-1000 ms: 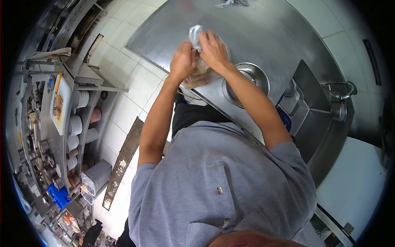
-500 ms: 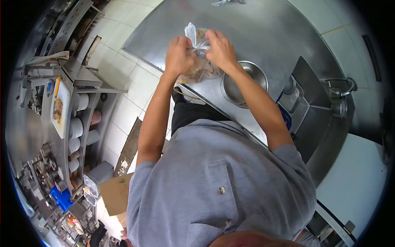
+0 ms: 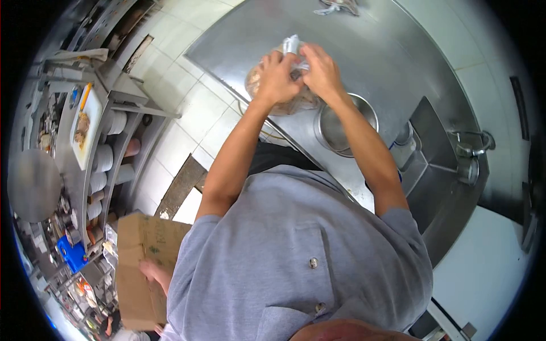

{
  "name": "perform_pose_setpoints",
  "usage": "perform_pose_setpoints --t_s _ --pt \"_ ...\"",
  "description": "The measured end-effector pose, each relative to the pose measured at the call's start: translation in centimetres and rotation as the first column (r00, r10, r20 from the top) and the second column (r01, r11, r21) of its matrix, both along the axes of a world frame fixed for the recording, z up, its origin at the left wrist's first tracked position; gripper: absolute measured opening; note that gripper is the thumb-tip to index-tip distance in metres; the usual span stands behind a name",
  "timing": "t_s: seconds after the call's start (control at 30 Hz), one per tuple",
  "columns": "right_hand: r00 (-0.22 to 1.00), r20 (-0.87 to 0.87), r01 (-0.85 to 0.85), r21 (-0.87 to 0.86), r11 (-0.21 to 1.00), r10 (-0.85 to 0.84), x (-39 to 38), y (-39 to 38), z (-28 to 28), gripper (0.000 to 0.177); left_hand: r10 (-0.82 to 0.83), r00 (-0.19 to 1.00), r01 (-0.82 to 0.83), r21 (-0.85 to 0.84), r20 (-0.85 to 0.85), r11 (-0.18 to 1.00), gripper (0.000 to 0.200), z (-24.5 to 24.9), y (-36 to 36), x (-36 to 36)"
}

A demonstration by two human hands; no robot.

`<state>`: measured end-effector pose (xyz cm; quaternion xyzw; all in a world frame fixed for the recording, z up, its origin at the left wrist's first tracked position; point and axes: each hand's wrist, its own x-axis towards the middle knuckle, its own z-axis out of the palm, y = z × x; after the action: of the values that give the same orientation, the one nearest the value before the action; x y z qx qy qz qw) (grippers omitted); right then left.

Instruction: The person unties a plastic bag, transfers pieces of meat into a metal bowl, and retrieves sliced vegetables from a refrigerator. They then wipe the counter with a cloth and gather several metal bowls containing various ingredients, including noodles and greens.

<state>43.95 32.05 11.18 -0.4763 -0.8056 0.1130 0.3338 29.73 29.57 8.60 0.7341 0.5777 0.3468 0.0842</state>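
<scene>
A clear plastic bag (image 3: 303,104) with brownish food inside rests near the left edge of the steel counter (image 3: 369,54). Its gathered, whitish neck points away from me. My left hand (image 3: 278,79) has its fingers curled on the neck from the left. From the right, my right hand (image 3: 321,71) pinches the same neck, close against the left. The fingers hide the exact spot where the neck is twisted or knotted. Beside my right forearm stands a round metal bowl (image 3: 335,128), partly covered by that arm.
Another small tied bag (image 3: 344,7) lies at the counter's far edge. A sink (image 3: 421,165) with a tap (image 3: 478,145) is on the right. At left, a shelf holds stacked white bowls (image 3: 102,158) and a cutting board (image 3: 85,136). Another person's hand (image 3: 151,270) holds a cardboard box (image 3: 133,290).
My hands have come closer together on the bag's neck. The view has shifted, so the counter appears further right. The cardboard box shows more fully, now with another person's hand on it.
</scene>
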Motion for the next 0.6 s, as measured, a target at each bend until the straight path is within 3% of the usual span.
perform_pose_setpoints --t_s 0.03,0.1,0.17,0.3,0.4,0.6 --pt "1.000 0.008 -0.012 -0.016 1.000 0.012 0.1 -0.1 -0.2 0.041 -0.021 1.000 0.021 -0.010 -0.002 1.000 0.043 0.1 -0.4 -0.3" --pt "0.999 -0.011 -0.053 -0.022 0.998 0.053 0.0 0.2 0.0 0.042 0.067 0.984 -0.073 -0.029 -0.167 0.997 0.041 0.8 -0.6 0.0" --pt "0.997 0.000 -0.078 -0.032 0.996 0.078 -0.3 -0.3 0.4 0.042 0.140 0.966 -0.127 0.074 -0.219 0.989 0.042 0.0 -0.3 0.5" --pt "0.998 -0.001 -0.056 -0.005 0.998 0.056 0.7 -0.5 0.3 0.040 0.223 0.970 -0.217 0.068 -0.095 0.974 0.037 0.3 -0.5 1.3" --pt "0.998 -0.059 -0.022 -0.192 0.981 0.011 1.6 0.4 -0.8 0.040 0.289 0.956 -0.285 0.078 -0.048 0.955 0.042 1.5 -2.0 0.1" --pt "0.982 -0.184 -0.091 -0.303 0.948 0.035 1.3 1.8 -1.9 0.043 0.358 0.914 -0.332 -0.156 0.191 0.930 0.044 0.7 -3.2 -1.2"
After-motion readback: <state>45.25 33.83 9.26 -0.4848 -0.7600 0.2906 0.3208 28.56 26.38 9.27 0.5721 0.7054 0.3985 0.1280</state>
